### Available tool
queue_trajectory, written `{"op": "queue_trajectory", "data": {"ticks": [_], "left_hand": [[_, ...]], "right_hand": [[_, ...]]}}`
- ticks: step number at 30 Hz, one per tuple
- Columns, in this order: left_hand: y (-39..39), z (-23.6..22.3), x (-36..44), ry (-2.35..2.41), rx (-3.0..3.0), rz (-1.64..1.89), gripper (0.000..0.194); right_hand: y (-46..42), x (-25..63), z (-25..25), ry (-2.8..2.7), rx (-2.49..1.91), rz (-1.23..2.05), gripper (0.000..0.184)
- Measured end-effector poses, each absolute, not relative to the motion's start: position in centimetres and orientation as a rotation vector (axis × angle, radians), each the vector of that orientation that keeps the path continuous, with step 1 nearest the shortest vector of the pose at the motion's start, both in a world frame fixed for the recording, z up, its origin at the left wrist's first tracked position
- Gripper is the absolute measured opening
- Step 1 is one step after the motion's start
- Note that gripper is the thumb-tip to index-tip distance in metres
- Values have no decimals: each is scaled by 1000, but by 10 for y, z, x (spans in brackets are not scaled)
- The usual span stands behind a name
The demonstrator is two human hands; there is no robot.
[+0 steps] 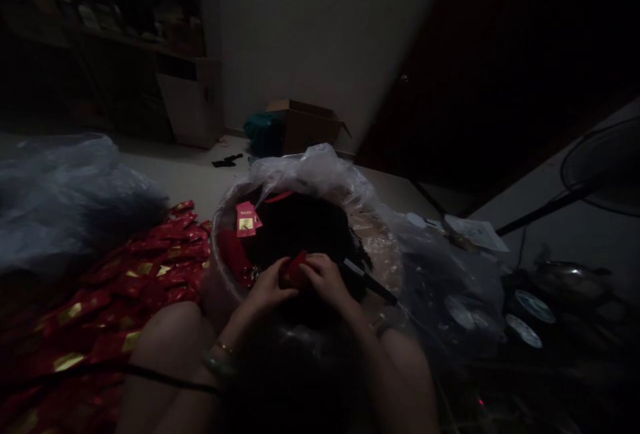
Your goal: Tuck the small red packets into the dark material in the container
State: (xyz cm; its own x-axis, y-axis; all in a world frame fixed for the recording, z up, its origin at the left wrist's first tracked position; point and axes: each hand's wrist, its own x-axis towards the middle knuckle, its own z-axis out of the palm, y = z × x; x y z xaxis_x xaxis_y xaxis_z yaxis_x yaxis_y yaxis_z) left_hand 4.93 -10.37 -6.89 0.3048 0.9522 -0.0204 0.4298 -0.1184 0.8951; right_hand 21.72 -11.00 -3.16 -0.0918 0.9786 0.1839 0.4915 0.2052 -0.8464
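Note:
Both of my hands are over a wide round container lined with clear plastic. My left hand and my right hand grip a small red packet between their fingers, one at each side. The dim light hides what is in the packet. Dark, loose material fills much of the container. Red cards with gold patches lie at its left side, above a red piece. Close to my right hand rests a long dark-handled tool with a pale end; its kind is unclear.
Many red and gold packets are heaped on the left, beside a large clear plastic bag. A cardboard box and a teal bag stand by the wall. On the right are more plastic and a fan.

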Motion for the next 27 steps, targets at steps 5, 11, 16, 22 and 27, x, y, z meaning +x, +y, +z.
{"op": "queue_trajectory", "data": {"ticks": [5,11,16,22,27], "left_hand": [[-105,-61,43,1133,1548,639,42],[-103,-59,43,1173,1535,555,20],[-103,-61,41,1214,1736,464,18],[-120,-59,56,1492,1992,869,69],[-123,-67,59,1530,2023,885,51]], "right_hand": [[-105,237,-19,-1553,-1460,956,29],[-103,230,-22,-1280,-1448,1097,46],[-106,226,-23,-1342,-1399,932,47],[-125,192,-22,-1694,-1494,573,17],[-138,170,-22,-1812,-1521,528,17]]}}
